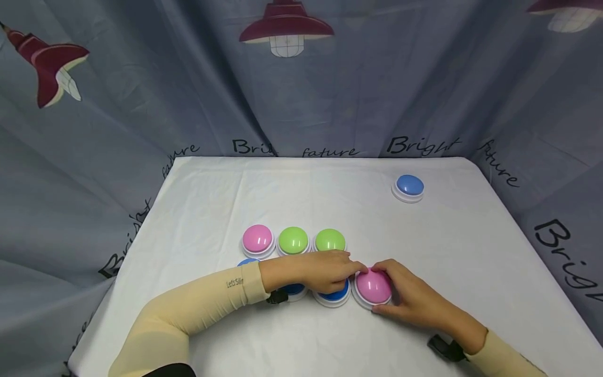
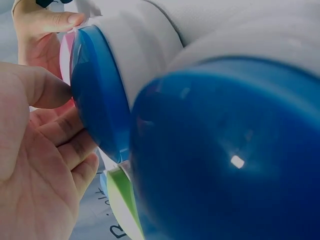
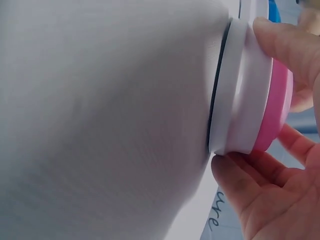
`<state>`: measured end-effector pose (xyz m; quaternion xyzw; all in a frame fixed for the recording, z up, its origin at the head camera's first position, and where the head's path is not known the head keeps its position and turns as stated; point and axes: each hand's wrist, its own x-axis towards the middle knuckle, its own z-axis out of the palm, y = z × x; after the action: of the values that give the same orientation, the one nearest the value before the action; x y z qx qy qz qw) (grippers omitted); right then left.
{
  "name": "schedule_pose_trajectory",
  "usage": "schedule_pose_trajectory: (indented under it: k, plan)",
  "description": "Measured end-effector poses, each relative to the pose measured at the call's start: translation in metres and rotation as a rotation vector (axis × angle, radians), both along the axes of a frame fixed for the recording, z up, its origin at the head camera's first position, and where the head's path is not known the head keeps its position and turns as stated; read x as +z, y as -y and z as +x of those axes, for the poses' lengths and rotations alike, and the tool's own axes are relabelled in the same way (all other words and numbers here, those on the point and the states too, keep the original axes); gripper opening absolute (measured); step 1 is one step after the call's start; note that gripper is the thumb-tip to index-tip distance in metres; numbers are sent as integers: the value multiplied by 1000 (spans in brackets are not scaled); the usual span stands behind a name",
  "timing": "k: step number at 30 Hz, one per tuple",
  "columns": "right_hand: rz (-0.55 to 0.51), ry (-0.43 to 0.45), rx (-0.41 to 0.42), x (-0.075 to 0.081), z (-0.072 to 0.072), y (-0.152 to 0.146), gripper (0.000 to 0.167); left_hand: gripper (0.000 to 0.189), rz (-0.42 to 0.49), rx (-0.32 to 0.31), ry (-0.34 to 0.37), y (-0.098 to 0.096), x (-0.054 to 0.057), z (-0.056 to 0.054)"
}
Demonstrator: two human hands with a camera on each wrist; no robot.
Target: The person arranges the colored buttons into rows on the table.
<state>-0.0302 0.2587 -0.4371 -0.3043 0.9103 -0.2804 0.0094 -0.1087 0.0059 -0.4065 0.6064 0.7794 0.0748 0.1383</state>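
My right hand [image 1: 416, 298] grips a pink dome push button [image 1: 373, 286] by its white base, with thumb and fingers on opposite sides. In the right wrist view that button [image 3: 275, 107] stands on the cloth between the digits. My left hand [image 1: 325, 269] reaches across from the left, and its extended index finger touches the pink button's upper left edge. Beneath the left hand lie a blue button [image 1: 336, 294] and another blue button [image 1: 294, 289], both partly covered. The left wrist view has a large blue dome [image 2: 225, 150] close up, with the left palm [image 2: 35, 165] beside it.
Behind the left forearm sit a pink button [image 1: 257, 238], a green button [image 1: 293, 240] and a second green button [image 1: 330, 239]. The sleeve mostly hides another blue button [image 1: 248, 261]. One blue button [image 1: 410, 185] stands apart at the white table's [image 1: 301, 188] far right.
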Motion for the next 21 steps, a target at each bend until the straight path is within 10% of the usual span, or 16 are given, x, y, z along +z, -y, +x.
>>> schedule_pose_trajectory:
  k: [13, 21]
  plan:
    - [-32, 59, -40, 4, -2, -3, 80, 46, -9, 17, -2, -5, 7, -6]
    - [-38, 60, -141, 10, -28, -13, 43, 45, 10, 94, 75, -22, 13, -36]
